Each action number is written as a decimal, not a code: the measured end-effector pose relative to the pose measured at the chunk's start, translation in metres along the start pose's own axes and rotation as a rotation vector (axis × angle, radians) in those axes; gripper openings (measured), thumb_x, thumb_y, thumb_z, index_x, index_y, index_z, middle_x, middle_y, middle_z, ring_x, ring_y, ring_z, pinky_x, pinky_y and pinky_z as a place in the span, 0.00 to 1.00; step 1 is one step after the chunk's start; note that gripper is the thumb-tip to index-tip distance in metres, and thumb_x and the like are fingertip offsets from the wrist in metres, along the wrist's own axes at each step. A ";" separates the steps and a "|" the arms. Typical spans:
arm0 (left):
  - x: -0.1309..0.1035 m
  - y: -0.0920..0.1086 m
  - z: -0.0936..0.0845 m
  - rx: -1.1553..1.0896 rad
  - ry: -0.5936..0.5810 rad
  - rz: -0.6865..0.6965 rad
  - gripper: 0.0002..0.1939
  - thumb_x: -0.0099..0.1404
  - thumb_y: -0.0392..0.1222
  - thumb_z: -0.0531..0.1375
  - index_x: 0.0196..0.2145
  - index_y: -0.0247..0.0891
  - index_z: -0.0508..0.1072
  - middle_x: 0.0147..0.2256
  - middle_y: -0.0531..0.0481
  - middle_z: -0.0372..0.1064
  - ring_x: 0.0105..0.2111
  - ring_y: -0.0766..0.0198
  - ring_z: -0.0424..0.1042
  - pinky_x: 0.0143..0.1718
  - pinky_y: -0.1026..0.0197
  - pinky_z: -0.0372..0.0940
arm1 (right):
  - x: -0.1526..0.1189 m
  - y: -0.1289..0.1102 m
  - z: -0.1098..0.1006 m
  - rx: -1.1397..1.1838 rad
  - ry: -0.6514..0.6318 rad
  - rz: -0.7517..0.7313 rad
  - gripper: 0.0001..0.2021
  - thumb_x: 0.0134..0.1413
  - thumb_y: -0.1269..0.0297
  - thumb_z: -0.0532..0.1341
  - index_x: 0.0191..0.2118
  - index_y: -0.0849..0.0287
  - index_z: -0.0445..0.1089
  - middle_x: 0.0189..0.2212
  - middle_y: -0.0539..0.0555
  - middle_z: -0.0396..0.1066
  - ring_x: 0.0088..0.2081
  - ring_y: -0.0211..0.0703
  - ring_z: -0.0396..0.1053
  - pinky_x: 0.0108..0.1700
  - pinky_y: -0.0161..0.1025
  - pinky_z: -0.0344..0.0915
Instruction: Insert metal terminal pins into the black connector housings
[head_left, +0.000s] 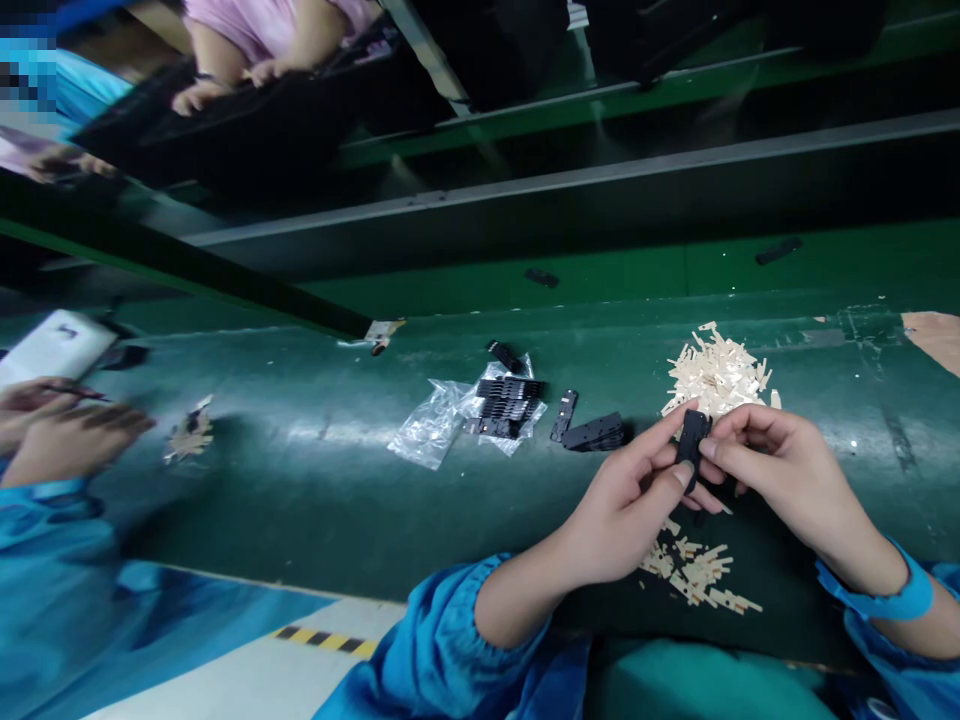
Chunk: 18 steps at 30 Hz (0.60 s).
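My left hand (630,505) grips a small black rectangular plastic part (691,450), thumb on its face and fingers behind. On the part's right edge, my right hand (780,470) pinches with thumb and forefinger; whether a small piece sits between those fingertips is hidden. Behind the hands lies a heap of small cream-coloured flat pieces (716,370). A smaller scatter of similar pieces (701,575) lies close to me, below the hands. Left of my left hand are a fanned stack of black parts (596,433) and one single black part (564,415).
Clear plastic bags (431,425) lie mid-table, with a stack of black parts (510,400) on one. At left, a co-worker's hands (75,435) work near a white box (56,345) and a small pile (189,435). A dark post (225,285) slants across the back. Other people sit opposite.
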<state>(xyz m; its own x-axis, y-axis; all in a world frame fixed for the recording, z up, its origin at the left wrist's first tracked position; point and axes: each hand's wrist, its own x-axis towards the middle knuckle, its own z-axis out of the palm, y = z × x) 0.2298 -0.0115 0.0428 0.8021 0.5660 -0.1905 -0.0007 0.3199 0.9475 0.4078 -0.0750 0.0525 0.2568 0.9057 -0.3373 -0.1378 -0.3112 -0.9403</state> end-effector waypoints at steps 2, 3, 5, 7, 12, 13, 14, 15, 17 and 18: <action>0.000 0.000 0.000 -0.009 -0.009 -0.005 0.31 0.76 0.40 0.55 0.73 0.43 0.53 0.44 0.43 0.78 0.39 0.59 0.82 0.44 0.57 0.76 | 0.000 0.000 0.001 -0.009 -0.020 -0.007 0.11 0.50 0.58 0.71 0.27 0.58 0.74 0.21 0.50 0.73 0.25 0.38 0.67 0.27 0.36 0.63; 0.000 0.000 0.000 -0.012 -0.015 -0.005 0.31 0.76 0.40 0.55 0.73 0.43 0.53 0.43 0.43 0.78 0.38 0.60 0.82 0.45 0.57 0.76 | -0.001 0.001 0.001 -0.013 -0.025 -0.008 0.12 0.50 0.57 0.71 0.26 0.58 0.74 0.21 0.50 0.71 0.24 0.38 0.66 0.27 0.36 0.62; 0.000 0.000 0.000 -0.018 -0.016 0.004 0.31 0.76 0.41 0.56 0.73 0.42 0.53 0.41 0.44 0.78 0.38 0.60 0.81 0.45 0.56 0.76 | -0.002 0.002 0.003 -0.025 -0.004 -0.019 0.12 0.50 0.56 0.71 0.25 0.58 0.73 0.20 0.48 0.69 0.23 0.37 0.63 0.26 0.36 0.61; 0.000 -0.001 0.001 -0.027 -0.005 0.016 0.32 0.76 0.42 0.56 0.73 0.42 0.53 0.40 0.46 0.77 0.37 0.61 0.81 0.45 0.56 0.76 | -0.002 0.004 0.004 -0.052 0.037 -0.043 0.11 0.48 0.57 0.72 0.26 0.58 0.75 0.20 0.48 0.67 0.23 0.37 0.62 0.25 0.36 0.60; 0.001 -0.004 0.000 0.005 -0.010 0.028 0.31 0.76 0.42 0.57 0.72 0.42 0.54 0.39 0.46 0.77 0.37 0.60 0.81 0.45 0.55 0.76 | -0.003 0.005 0.003 -0.096 0.078 -0.090 0.10 0.49 0.57 0.72 0.27 0.57 0.75 0.21 0.49 0.68 0.24 0.39 0.64 0.26 0.37 0.62; 0.001 -0.004 -0.001 0.017 -0.016 0.024 0.31 0.76 0.42 0.56 0.73 0.42 0.54 0.39 0.45 0.77 0.38 0.59 0.81 0.45 0.55 0.76 | -0.004 0.004 0.002 -0.088 0.067 -0.090 0.11 0.50 0.57 0.71 0.27 0.57 0.75 0.21 0.49 0.69 0.24 0.39 0.65 0.27 0.37 0.62; 0.001 -0.004 -0.001 0.028 -0.022 0.021 0.31 0.76 0.43 0.56 0.73 0.42 0.54 0.41 0.45 0.77 0.38 0.59 0.81 0.45 0.55 0.76 | -0.004 0.003 0.001 -0.077 0.054 -0.091 0.11 0.52 0.56 0.71 0.26 0.57 0.74 0.21 0.49 0.70 0.24 0.39 0.65 0.27 0.37 0.63; 0.001 -0.004 -0.002 0.036 -0.031 0.021 0.31 0.76 0.43 0.56 0.73 0.42 0.54 0.42 0.44 0.77 0.38 0.59 0.81 0.44 0.55 0.76 | -0.004 0.001 0.001 -0.063 0.041 -0.090 0.12 0.53 0.56 0.70 0.26 0.57 0.74 0.20 0.49 0.70 0.24 0.39 0.66 0.28 0.38 0.64; 0.000 -0.004 -0.003 0.051 -0.046 0.035 0.30 0.76 0.44 0.55 0.72 0.42 0.54 0.43 0.44 0.77 0.38 0.60 0.81 0.44 0.55 0.76 | -0.005 -0.001 0.000 -0.038 0.029 -0.084 0.13 0.55 0.55 0.70 0.25 0.56 0.73 0.19 0.49 0.70 0.23 0.39 0.66 0.28 0.38 0.65; 0.000 -0.004 -0.003 0.059 -0.054 0.043 0.30 0.76 0.44 0.55 0.72 0.42 0.55 0.42 0.44 0.77 0.37 0.60 0.81 0.44 0.55 0.76 | -0.005 -0.002 -0.001 -0.032 0.025 -0.078 0.13 0.55 0.55 0.69 0.25 0.56 0.73 0.19 0.49 0.70 0.22 0.39 0.66 0.28 0.38 0.66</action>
<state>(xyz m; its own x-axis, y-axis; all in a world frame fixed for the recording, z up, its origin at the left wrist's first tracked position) 0.2279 -0.0103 0.0387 0.8330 0.5362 -0.1367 -0.0018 0.2496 0.9684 0.4073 -0.0791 0.0559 0.2899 0.9200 -0.2638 -0.0859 -0.2495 -0.9646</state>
